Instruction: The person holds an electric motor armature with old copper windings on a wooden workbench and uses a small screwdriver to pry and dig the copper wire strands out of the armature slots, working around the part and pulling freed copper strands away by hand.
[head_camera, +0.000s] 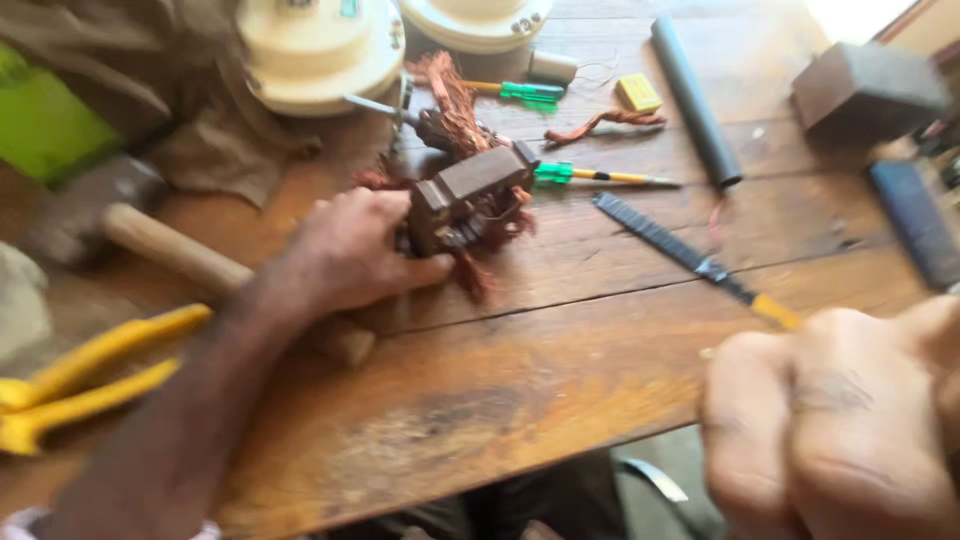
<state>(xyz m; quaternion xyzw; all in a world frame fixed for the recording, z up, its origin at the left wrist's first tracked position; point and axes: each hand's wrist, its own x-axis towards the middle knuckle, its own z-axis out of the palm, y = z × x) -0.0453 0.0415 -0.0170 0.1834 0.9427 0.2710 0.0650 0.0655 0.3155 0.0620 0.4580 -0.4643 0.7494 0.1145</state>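
My left hand (345, 250) grips a dark brown motor stator core (465, 195) with loose copper winding wire (455, 95) spilling from it, holding it down on the wooden table (560, 330). My right hand (835, 430) is a closed fist, raised close to the camera at the lower right, blurred; I cannot see anything in it. A flat metal file with a yellow handle (690, 255) lies between the two hands.
A hammer (150, 240) lies left of the stator. Yellow-handled pliers (80, 375) sit at the far left. Two green-handled screwdrivers (590, 175), a grey tube (695, 100), cream fan housings (320, 50) and a dark block (865, 90) lie at the back.
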